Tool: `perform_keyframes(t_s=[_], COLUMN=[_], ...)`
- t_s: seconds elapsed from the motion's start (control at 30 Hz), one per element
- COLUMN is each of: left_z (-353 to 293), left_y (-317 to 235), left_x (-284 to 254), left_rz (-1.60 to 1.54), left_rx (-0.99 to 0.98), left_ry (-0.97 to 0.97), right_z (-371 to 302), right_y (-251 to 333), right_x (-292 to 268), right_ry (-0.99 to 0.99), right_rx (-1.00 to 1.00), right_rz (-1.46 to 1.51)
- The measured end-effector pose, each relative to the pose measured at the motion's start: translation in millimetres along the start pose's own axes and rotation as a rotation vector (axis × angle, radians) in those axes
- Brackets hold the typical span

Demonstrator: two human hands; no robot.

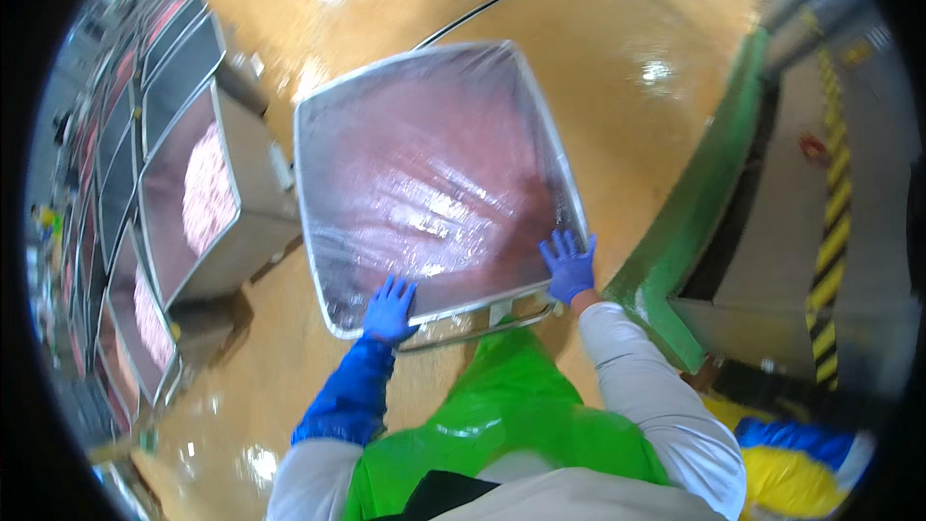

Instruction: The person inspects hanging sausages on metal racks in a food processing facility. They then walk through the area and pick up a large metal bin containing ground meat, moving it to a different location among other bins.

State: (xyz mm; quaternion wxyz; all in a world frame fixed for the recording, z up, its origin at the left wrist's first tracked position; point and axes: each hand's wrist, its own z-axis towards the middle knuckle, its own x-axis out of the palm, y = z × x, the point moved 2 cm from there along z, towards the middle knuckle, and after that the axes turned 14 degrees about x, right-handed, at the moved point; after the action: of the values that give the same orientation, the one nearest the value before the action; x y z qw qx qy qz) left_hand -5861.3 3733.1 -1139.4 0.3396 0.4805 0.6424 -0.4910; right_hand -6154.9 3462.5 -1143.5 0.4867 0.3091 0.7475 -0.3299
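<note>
A large square steel bin (318, 232) on the floor stands in front of me, covered with clear plastic film (434, 164) over a pinkish-red mass. My left hand (390, 311), in a blue glove with a blue sleeve cover, rests on the bin's near rim at its left corner. My right hand (568, 266), also blue-gloved, grips the near rim at the right corner. A metal handle bar (482, 328) runs below the rim between my hands. I wear a green plastic apron (502, 405).
Several more steel bins (207, 203) with pinkish contents stand in a row at the left. The floor (627, 58) is glossy yellow-orange. A green curb (694, 203) and a yellow-black striped strip (831, 232) lie to the right. A yellow and blue thing (801, 468) sits lower right.
</note>
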Motion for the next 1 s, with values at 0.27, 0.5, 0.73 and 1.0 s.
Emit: perform_keyframes(t_s=[0.27,0.5,0.73,1.0], left_z=[141,273,397,519], left_y=[138,259,405,567], left_x=[-63,-139,-223,-333], left_rz=[0.031,0.024,0.003,-0.055], left_rx=[-0.081,-0.113,-0.158,-0.214], left_ry=[-0.024,-0.055,-0.128,-0.137], right_z=[226,435,642,862], right_y=[32,67,123,193], right_x=[-81,-135,-219,-317], right_ry=[0.078,0.107,0.179,0.155], right_rx=[-0.075,-0.023,-0.019,-0.097], right_rz=[-0.03,-0.062,-0.081,-0.071])
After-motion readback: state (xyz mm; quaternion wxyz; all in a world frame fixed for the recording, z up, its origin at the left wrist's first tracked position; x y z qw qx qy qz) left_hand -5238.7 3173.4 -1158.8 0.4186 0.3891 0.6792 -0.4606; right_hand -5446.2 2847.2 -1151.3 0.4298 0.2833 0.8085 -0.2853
